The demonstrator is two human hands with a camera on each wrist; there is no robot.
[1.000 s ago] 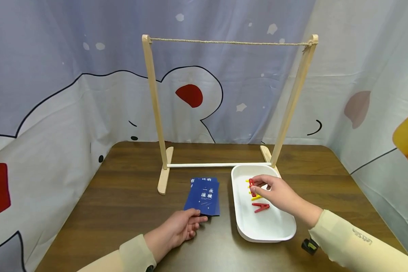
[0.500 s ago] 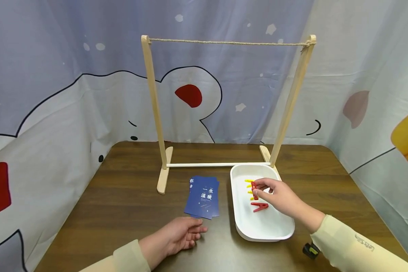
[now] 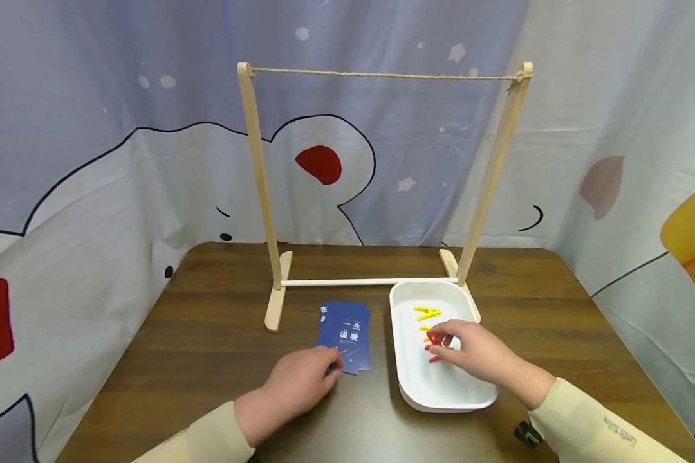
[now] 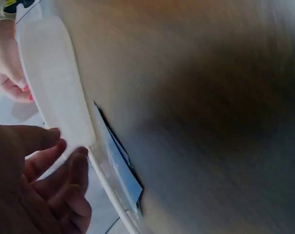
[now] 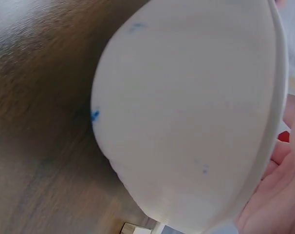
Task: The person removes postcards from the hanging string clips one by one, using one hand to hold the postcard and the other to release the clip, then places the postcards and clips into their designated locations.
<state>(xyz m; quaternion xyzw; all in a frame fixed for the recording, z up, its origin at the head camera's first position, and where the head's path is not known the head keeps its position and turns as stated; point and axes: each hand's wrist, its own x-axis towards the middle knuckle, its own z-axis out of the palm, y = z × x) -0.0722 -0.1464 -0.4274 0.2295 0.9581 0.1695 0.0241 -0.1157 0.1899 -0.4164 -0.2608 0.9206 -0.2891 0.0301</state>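
In the head view my right hand (image 3: 476,350) is over the white tray (image 3: 452,393), pinching a red clothespin (image 3: 432,337) between thumb and fingers. A second red clothespin (image 3: 435,359) lies beneath it, partly covered by the hand. Several yellow clothespins (image 3: 428,314) sit farther back in the tray. Blue cards (image 3: 347,328) with white writing lie stacked on the table, slightly fanned. My left hand (image 3: 301,379) hovers at their near edge with loosely bent fingers. The left wrist view shows this hand (image 4: 50,180) apart from the cards (image 4: 120,161), holding nothing.
Behind the cards and tray stands a wooden frame (image 3: 259,167) with a rope (image 3: 382,75) strung across its top and a white rod (image 3: 365,281) low down. The tray's back right corner meets the frame's right foot. A printed curtain (image 3: 179,167) hangs behind the table.
My left hand let go of the cards, drew back, then turned palm down and came over their near edge. My right hand moved slightly nearer in the tray, still pinching the red clothespin.
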